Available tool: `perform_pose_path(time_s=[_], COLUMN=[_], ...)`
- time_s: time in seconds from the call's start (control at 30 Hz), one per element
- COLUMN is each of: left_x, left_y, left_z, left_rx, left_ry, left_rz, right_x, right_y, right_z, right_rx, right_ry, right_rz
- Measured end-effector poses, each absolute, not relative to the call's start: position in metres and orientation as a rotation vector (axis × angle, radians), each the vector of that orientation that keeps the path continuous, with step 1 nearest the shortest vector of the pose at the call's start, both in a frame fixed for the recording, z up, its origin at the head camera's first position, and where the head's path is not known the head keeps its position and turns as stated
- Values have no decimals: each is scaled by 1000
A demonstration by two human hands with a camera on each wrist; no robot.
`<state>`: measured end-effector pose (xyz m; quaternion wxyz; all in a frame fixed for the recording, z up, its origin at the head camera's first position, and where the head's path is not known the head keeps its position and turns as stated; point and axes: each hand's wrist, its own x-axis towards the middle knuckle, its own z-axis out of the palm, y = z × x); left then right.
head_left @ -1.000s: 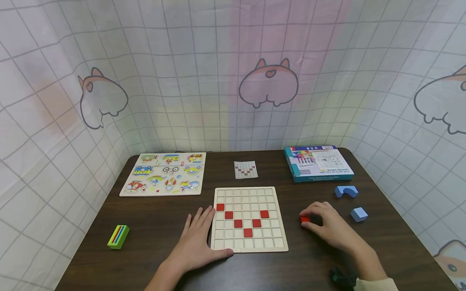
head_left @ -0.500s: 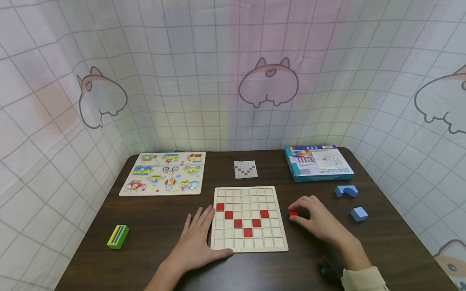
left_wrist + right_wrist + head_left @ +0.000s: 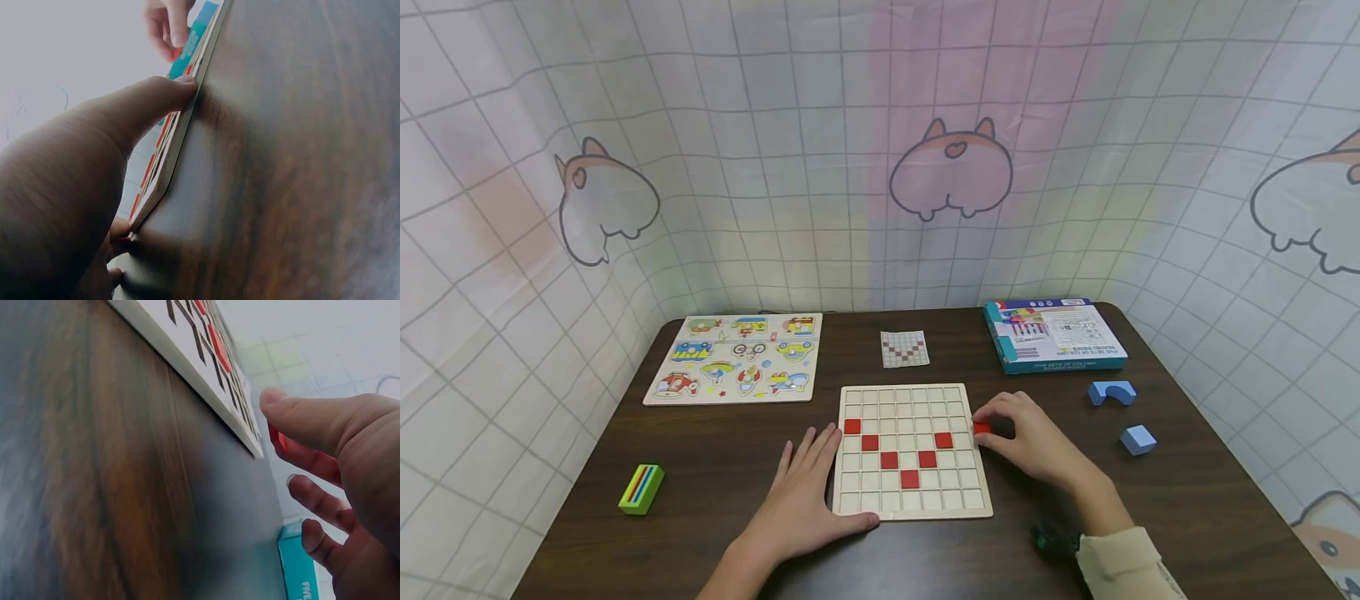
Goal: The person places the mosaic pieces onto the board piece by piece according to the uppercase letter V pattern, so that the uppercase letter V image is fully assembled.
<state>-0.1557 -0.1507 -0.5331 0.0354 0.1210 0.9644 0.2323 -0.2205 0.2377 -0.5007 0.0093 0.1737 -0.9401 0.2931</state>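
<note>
A wooden grid board (image 3: 866, 500) lies flat mid-table, with several red square tiles (image 3: 889, 460) set in its cells in a V-like line. My left hand (image 3: 805, 500) rests at the board's lower left, fingers straight along the left edge and thumb on the front edge. In the left wrist view that thumb (image 3: 169, 94) touches the board's rim. My right hand (image 3: 1030, 442) pinches one red tile (image 3: 982, 428) between thumb and fingers at the board's right edge. The right wrist view shows this tile (image 3: 277, 439) partly hidden behind the thumb.
Behind the board lies a small pattern card (image 3: 905, 349). A picture puzzle board (image 3: 760, 367) is back left, and a teal box (image 3: 1060, 337) back right. A blue arch block (image 3: 1112, 392) and blue block (image 3: 1138, 440) sit at right, a striped green block (image 3: 642, 489) at left.
My right hand has moved left and slightly away from me, carrying the red tile from the table at right to the board's right edge. The left hand has stayed in place.
</note>
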Motion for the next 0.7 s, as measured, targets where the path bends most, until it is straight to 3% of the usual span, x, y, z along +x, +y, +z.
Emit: perform_pose_path(time_s=[0.7], left_x=[-155], left_y=[-151], left_z=[-532], left_rx=[376], left_ry=[2962], left_rz=[718], right_x=[-242], right_y=[215], right_z=[-510], right_rx=[505], right_ry=[-2943], right_rz=[1067])
